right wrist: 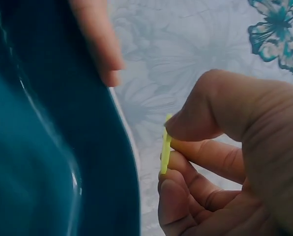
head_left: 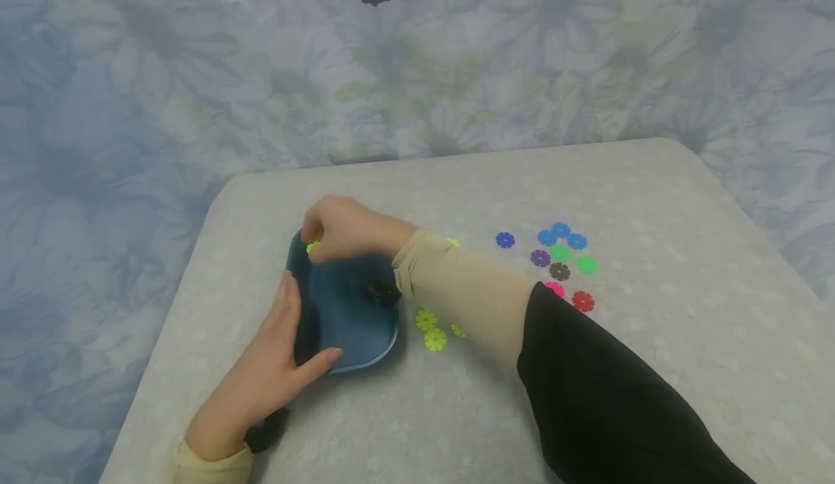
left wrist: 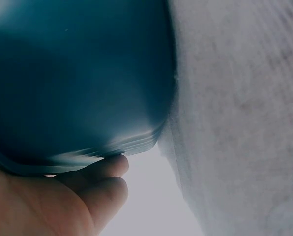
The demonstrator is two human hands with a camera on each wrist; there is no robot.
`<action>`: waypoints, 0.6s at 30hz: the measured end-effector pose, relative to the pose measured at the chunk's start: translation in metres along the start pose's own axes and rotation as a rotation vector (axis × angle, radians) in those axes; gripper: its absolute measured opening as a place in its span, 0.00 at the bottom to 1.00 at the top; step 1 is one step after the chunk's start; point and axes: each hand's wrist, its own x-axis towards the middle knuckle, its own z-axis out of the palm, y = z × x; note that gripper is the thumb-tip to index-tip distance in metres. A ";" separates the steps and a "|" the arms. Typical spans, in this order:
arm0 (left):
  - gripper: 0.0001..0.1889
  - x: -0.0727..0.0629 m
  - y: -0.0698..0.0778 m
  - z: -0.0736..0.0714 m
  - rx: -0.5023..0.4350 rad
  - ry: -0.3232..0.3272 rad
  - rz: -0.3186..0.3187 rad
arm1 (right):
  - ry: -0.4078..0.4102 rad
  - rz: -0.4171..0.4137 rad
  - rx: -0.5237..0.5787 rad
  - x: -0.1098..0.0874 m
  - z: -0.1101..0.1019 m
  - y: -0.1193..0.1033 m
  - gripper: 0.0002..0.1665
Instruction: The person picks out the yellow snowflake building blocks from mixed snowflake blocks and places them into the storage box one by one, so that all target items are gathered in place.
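Note:
My right hand (head_left: pixel 346 230) pinches a yellow-green notched plastic disc (right wrist: pixel 165 147) between thumb and fingers. It is over the far left corner of a blue plastic basin (head_left: pixel 352 324), with the disc (head_left: pixel 312 247) close to the rim. My left hand (head_left: pixel 267 361) holds the basin at its near left corner, fingers along the outer wall and thumb at the near rim. In the left wrist view, two fingertips (left wrist: pixel 119 164) rest against the basin's ridged side. The bare floor of the basin shows in the head view.
Several yellow-green discs (head_left: pixel 435 339) lie right of the basin, partly hidden by my right forearm. Further right are blue discs (head_left: pixel 561 230), green discs (head_left: pixel 586 264), a purple disc (head_left: pixel 540 258), a brown disc (head_left: pixel 559 272) and a red disc (head_left: pixel 583 301). A patterned wall (head_left: pixel 443 71) stands behind the table (head_left: pixel 685 310).

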 end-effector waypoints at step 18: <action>0.63 0.005 0.002 0.004 0.014 0.028 0.033 | 0.039 0.099 -0.149 0.038 0.059 0.033 0.14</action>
